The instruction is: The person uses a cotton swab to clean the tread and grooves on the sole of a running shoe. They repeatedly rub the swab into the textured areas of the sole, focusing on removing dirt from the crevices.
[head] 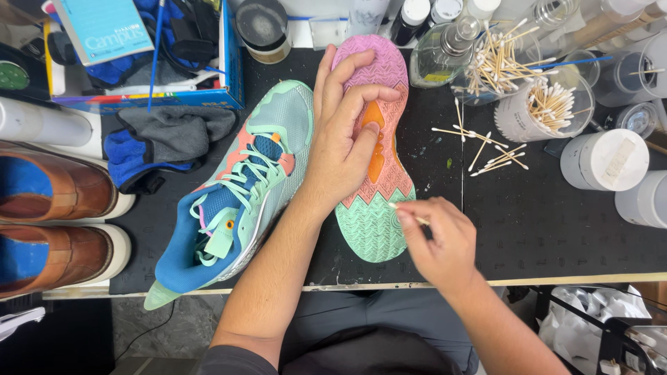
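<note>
Two sneakers lie on a black mat. One sneaker, mint green and blue with laces, rests on its side at the left. The other is turned sole-up, its sole pink at the toe, orange and salmon in the middle, green at the heel. My left hand presses flat on the middle of that sole. My right hand pinches a cotton swab, whose tip touches the green heel part of the sole.
Loose cotton swabs lie on the mat to the right. Clear cups of swabs, bottles and white jars crowd the back right. Brown leather shoes sit at the left, grey and blue cloths and a blue box behind.
</note>
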